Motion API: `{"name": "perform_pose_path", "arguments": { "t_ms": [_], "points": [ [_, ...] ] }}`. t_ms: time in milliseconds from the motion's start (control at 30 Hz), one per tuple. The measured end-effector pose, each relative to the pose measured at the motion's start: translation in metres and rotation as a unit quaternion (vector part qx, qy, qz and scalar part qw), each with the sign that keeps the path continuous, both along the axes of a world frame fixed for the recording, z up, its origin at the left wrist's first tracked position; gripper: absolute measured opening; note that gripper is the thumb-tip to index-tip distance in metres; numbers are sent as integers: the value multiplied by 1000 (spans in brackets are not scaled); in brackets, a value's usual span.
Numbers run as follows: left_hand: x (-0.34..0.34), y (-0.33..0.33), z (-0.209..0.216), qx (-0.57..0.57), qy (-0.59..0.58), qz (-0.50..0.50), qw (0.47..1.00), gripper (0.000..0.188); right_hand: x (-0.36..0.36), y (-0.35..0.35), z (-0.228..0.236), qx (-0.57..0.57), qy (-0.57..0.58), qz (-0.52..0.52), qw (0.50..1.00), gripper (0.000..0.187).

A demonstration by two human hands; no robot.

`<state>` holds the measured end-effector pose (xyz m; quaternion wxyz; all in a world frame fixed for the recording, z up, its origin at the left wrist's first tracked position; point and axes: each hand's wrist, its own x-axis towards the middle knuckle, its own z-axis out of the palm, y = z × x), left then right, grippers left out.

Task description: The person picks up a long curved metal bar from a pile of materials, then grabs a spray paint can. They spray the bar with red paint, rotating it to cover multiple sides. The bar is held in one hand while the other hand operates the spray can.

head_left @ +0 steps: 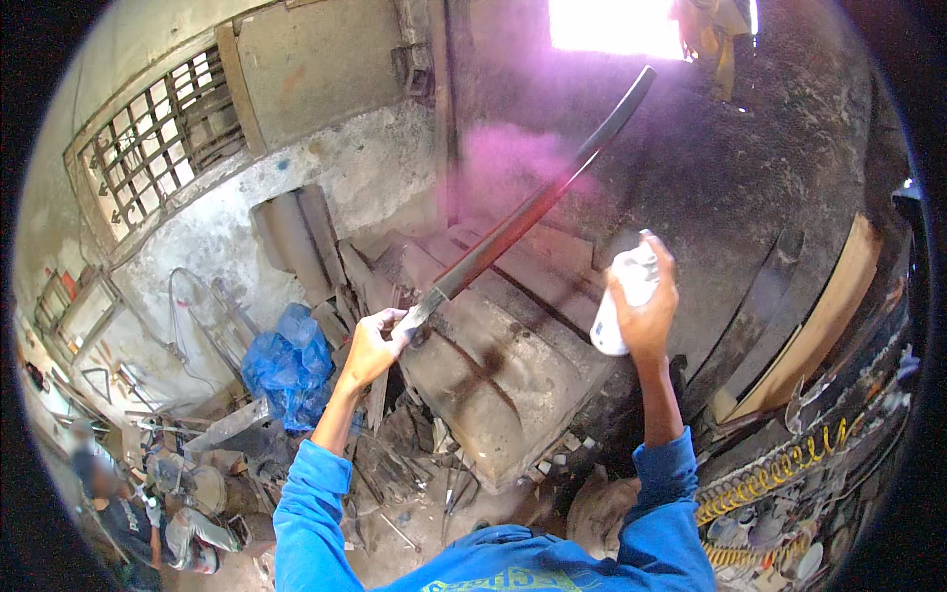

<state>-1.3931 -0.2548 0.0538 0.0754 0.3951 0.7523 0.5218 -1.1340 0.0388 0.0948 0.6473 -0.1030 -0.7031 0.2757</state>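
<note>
My left hand [371, 347] is closed around the pale, narrow near end of a long curved sword sheath [533, 212], dark with a glossy red stretch. It slants up and away to the right, its far tip dark grey. In my right hand [647, 308] is a white spray can [631, 292], held upright with the index finger on its top. The can is to the right of the sheath, apart from it. Pink mist [513, 163] hangs in the air around and behind the sheath's middle and far part.
Below the sheath is a large dusty metal panel [493, 365]. A blue plastic bag [291, 360] and scrap lie to the left. At right are curved boards [814, 331] and a yellow coiled hose [779, 464]. Another person [128, 513] is at the lower left. A bright opening [617, 25] is ahead.
</note>
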Motion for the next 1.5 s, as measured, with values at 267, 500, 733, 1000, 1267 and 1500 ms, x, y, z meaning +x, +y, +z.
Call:
{"name": "perform_pose_path", "arguments": {
  "t_ms": [267,500,733,1000,1267,1500],
  "points": [
    [12,14,7,-1,-25,-24,999,24,13,-115,-41,115,-202,153,960,67],
    [9,-14,-7,43,-51,-18,998,21,11,-4,28,-17,-72,58,996,58],
    [10,-68,-23,52,-77,1,996,19,40,86,136,20,-2,-27,999,55],
    [10,-117,-53,85,-90,45,991,11,76,170,268,27,33,-137,990,67],
    [19,-138,-58,83,-89,79,989,6,70,192,297,61,46,-238,968,68],
    [13,-142,-55,79,-85,69,991,20,71,80,202,31,-21,-159,987,62]
  ]
}}
